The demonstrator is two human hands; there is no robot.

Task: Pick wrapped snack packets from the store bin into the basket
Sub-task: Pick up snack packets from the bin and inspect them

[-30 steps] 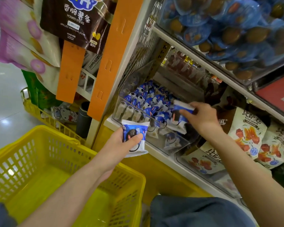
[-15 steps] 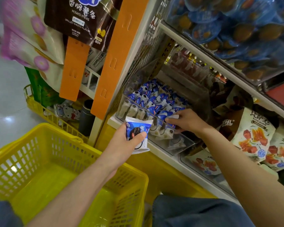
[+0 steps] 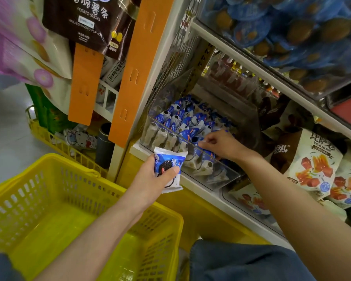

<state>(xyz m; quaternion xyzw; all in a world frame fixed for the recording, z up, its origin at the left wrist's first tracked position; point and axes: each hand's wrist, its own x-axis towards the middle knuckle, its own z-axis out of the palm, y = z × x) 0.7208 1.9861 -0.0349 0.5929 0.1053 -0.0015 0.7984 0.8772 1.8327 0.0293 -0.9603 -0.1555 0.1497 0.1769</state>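
Note:
A clear plastic bin point(image 3: 215, 180) on the shelf holds several blue-and-white wrapped snack packets point(image 3: 180, 120). My left hand point(image 3: 150, 181) grips one such packet point(image 3: 167, 169) upright, just in front of the bin and above the far rim of the yellow basket point(image 3: 55, 230). No packets show inside the basket. My right hand point(image 3: 221, 146) is inside the bin, with its fingers curled and pinching a blue packet point(image 3: 200, 148) that lies among the others.
Two orange strips point(image 3: 138, 63) hang left of the bin, beside hanging snack bags point(image 3: 85, 23). White bags with red print point(image 3: 312, 165) fill the bin at right. Blue cups point(image 3: 292, 37) sit on the shelf above. A second yellow basket point(image 3: 49, 138) stands behind.
My right hand came down from above the bin with a packet and now sits low among the packets. My left hand keeps its packet in about the same place.

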